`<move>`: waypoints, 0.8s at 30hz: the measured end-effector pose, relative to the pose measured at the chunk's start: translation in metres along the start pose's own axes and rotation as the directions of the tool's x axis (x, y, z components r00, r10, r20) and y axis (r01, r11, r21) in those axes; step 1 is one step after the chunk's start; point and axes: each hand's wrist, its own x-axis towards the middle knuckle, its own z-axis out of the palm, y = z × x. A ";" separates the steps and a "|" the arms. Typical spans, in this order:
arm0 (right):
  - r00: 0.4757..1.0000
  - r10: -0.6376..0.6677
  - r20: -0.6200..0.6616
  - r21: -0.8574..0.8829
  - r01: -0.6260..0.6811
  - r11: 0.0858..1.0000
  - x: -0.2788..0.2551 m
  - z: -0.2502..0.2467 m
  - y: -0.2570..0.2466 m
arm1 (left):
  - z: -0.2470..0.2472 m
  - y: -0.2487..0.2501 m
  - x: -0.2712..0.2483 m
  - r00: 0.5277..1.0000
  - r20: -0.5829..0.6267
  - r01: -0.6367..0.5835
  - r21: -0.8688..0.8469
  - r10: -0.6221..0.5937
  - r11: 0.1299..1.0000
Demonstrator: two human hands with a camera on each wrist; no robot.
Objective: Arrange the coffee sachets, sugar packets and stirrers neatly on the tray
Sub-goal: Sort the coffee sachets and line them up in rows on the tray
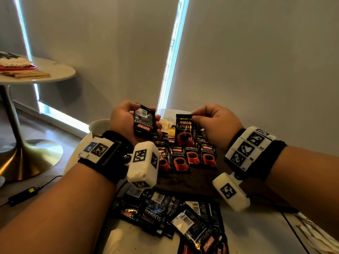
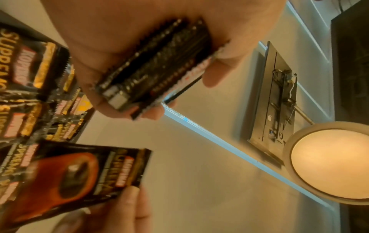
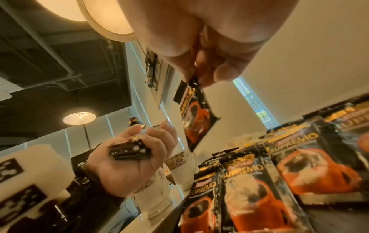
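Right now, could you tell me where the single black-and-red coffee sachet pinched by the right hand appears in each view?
Head: the single black-and-red coffee sachet hangs upright at centre, pinched at its top corner by the right hand.
Left wrist: lower left, lying sideways.
Right wrist: upper centre, dangling below the fingers.
Shared landmark: the left hand's stack of sachets.

Both forearms raised, strapped wrists. Left hand (image 1: pixel 126 120) palm-up, fingers curled, gripping. Right hand (image 1: pixel 216 123) pinching, thumb against fingertips.
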 end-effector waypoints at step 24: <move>0.831 0.390 0.396 -0.232 -0.320 0.918 0.002 0.057 0.013 | -0.005 0.013 0.003 0.996 0.085 -0.019 -0.225 0.039 0.974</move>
